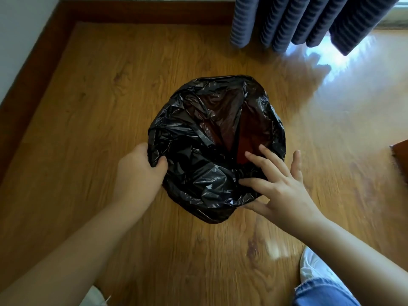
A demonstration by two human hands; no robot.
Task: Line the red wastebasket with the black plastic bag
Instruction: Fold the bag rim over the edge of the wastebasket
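Observation:
The black plastic bag (198, 164) is draped over and into the red wastebasket (245, 149), which stands on the wooden floor in the middle of the head view. Only a dark red glow of the basket's inside shows through the thin plastic. The bag's edge is folded down over the rim all around. My left hand (139, 171) pinches the bag's edge at the left side of the rim. My right hand (280, 184) is spread open at the near right of the rim, fingertips touching the plastic, holding nothing.
A wall with a brown skirting board (44, 69) runs along the left and back. Dark blue curtains (309, 21) hang at the back right. A wooden furniture corner (400, 155) juts in at the right edge. My white shoe (313, 270) and jeans are at the bottom right.

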